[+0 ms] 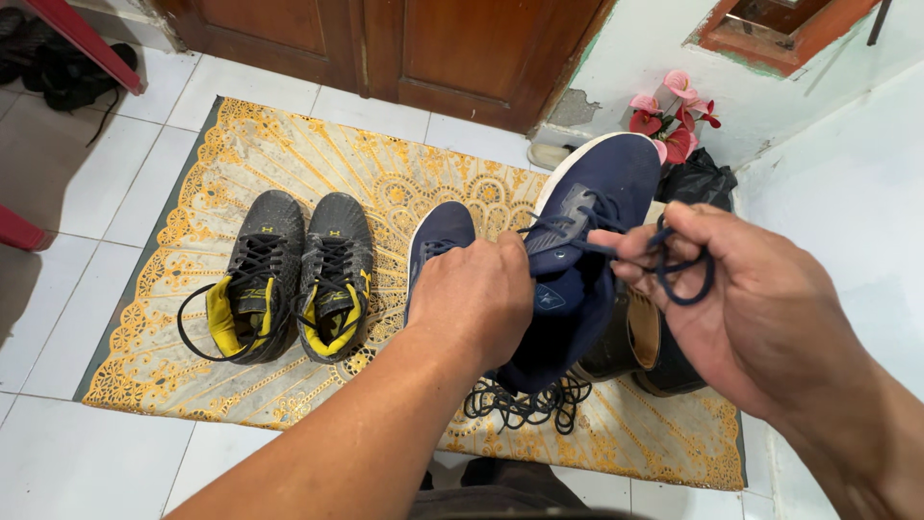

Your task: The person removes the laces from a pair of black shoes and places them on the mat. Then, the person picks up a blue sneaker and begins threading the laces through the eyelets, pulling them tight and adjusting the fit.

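My left hand (478, 299) grips a navy blue sneaker (587, 207) by its side and holds it up in the air, toe pointing away from me. My right hand (746, 308) pinches the sneaker's dark blue lace (685, 273) between thumb and fingers, with a loop of it curling under my fingers. The second navy sneaker (438, 236) lies on the mat below, partly hidden by my left hand. A loose dark lace (525, 403) is heaped on the mat under the raised shoe.
A yellow patterned mat (289, 154) covers the white tile floor. A black-and-yellow pair of sneakers (289, 279) stands on its left. Dark brown shoes (635, 347) sit at the right. Pink flowers (674, 116) and a black bag (701, 178) lie by the wall; a wooden door (404, 48) is behind.
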